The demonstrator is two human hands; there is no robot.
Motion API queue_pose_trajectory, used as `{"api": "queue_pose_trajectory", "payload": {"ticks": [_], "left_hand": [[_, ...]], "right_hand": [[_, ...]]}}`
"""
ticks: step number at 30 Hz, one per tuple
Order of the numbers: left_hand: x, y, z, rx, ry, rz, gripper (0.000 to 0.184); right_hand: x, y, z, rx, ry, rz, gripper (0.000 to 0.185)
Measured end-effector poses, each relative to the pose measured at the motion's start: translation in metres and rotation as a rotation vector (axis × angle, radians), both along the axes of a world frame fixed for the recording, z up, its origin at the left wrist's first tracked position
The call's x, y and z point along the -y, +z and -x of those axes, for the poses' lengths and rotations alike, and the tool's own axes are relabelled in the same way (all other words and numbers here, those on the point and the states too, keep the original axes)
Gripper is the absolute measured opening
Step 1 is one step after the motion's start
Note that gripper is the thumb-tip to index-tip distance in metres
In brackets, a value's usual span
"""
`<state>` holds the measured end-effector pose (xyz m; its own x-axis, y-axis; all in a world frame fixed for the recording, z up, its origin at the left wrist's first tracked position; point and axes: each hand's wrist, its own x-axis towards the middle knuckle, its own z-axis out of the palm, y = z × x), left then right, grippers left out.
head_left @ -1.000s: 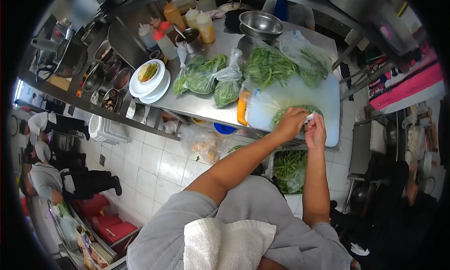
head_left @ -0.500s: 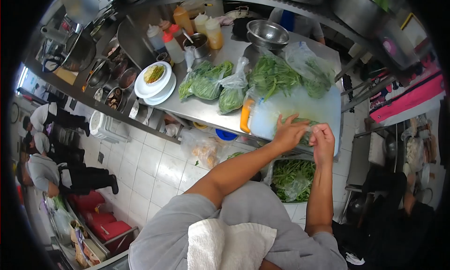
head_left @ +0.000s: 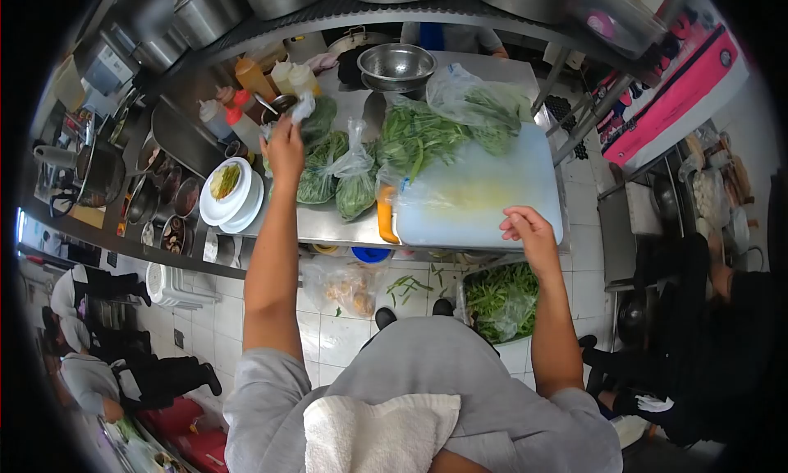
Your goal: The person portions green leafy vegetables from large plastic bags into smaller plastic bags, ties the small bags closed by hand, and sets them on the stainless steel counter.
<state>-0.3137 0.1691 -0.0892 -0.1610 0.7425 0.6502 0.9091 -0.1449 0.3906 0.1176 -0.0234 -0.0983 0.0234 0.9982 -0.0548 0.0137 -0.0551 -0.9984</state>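
A tied clear bag of leafy greens point(head_left: 322, 118) is at the far left part of the steel bench point(head_left: 332, 220), its white twisted neck point(head_left: 304, 106) pointing up (the clock directions here run from this bag, as the view shows it). The left hand point(head_left: 285, 149) meets it at 8 o'clock, fingers curled round the base of that neck, grasping it. Two more knotted bags point(head_left: 356, 181) of greens sit side by side just beside it, at 5 to 6 o'clock. The saucepan point(head_left: 281, 105), partly behind the left hand, is at 9 o'clock, with squeeze bottles point(head_left: 244, 126) past it. Stacked white plates point(head_left: 215, 213) are at 8 o'clock, and the steel colander point(head_left: 397, 64) at 2. Loose long-leaf greens point(head_left: 414, 136) lie at 3 o'clock, over the edge of the pale cutting board point(head_left: 501, 181). The right hand point(head_left: 529, 231) is at 4 o'clock, released, its fingers loosely bent over the board's near edge. Below the bench, at 4 to 5 o'clock, a tub point(head_left: 462, 309) holds more greens.
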Motion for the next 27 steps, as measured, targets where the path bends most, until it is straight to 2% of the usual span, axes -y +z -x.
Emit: {"api": "queue_pose_trajectory", "payload": {"ticks": [1,3,5,7,9,11,12,14,15,17,18,20,21,24,26,27], "left_hand": [[-0.005,-0.025,0.01,-0.001,-0.007,-0.001,0.029],[-0.009,-0.059,0.022,0.044,-0.05,0.221,0.037],[-0.001,-0.047,0.018,0.016,-0.035,0.262,0.042],[0.016,-0.026,0.008,0.177,-0.047,0.387,0.041],[0.032,-0.009,-0.004,0.195,-0.098,0.323,0.039],[0.046,0.0,-0.016,0.225,-0.148,0.18,0.037],[0.049,-0.002,-0.021,0.222,-0.15,0.173,0.037],[0.057,-0.007,-0.034,0.153,-0.245,-0.049,0.034],[0.067,-0.01,-0.047,0.104,-0.278,-0.092,0.035],[0.089,-0.009,-0.084,-0.017,-0.368,-0.135,0.038],[0.098,-0.011,-0.1,-0.09,-0.428,-0.132,0.039],[0.108,-0.03,-0.122,-0.213,-0.474,0.003,0.042],[0.113,-0.037,-0.127,-0.257,-0.491,0.127,0.049],[0.112,-0.066,-0.128,-0.395,-0.464,0.22,0.048],[0.1,-0.079,-0.12,-0.71,-0.415,0.102,0.04],[0.095,-0.078,-0.118,-0.709,-0.418,0.101,0.04]], "right_hand": [[-0.003,-0.006,0.004,-0.001,-0.007,-0.001,0.02],[-0.014,-0.014,0.015,0.135,0.087,-0.025,0.019],[-0.028,-0.02,0.032,0.205,0.094,-0.021,0.018],[-0.048,-0.029,0.053,0.219,0.112,-0.03,0.021],[-0.076,-0.027,0.074,0.286,0.042,-0.011,0.022],[-0.125,-0.068,0.094,0.39,-0.098,-0.235,0.028],[-0.143,-0.075,0.106,0.387,-0.1,-0.242,0.028],[-0.168,-0.078,0.129,0.61,-0.331,-0.238,0.033],[-0.175,-0.077,0.135,0.606,-0.331,-0.241,0.033],[-0.182,-0.073,0.143,0.656,-0.124,0.08,0.037],[-0.183,-0.074,0.142,0.654,-0.123,0.081,0.037],[-0.183,-0.076,0.133,0.299,0.039,0.101,0.028],[-0.182,-0.076,0.126,0.124,0.118,0.108,0.023],[-0.132,-0.034,0.083,-0.138,0.144,0.133,0.015],[-0.089,-0.015,0.042,-0.237,0.134,0.146,0.013],[-0.068,-0.016,0.021,-0.246,0.099,0.161,0.013]]}}
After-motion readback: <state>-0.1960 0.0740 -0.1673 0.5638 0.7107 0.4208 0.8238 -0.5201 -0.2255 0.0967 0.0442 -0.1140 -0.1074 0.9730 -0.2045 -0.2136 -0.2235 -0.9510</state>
